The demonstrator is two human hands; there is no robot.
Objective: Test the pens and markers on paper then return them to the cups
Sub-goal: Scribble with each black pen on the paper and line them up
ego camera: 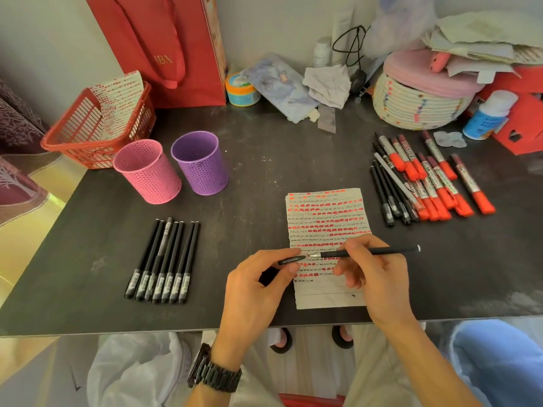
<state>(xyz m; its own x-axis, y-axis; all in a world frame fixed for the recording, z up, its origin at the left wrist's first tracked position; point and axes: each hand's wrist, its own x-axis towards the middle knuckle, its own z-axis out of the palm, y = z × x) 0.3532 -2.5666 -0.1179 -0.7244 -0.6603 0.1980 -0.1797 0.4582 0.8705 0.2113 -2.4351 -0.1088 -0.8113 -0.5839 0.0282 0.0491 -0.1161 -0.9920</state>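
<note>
My right grip (pixel 373 274) pinches the uncapped black pen (pixel 370 252) over the paper (pixel 326 212) near the front edge of the counter (pixel 249 201); my left grip (pixel 255 289) pinches the pen cap (pixel 291 260), just beside the nib (pixel 312 255).

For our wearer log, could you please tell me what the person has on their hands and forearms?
No gloves or rings show. The left hand has a chunky black link-band watch at its wrist; the right hand has nothing at its wrist. No sleeves show on either forearm.
</note>
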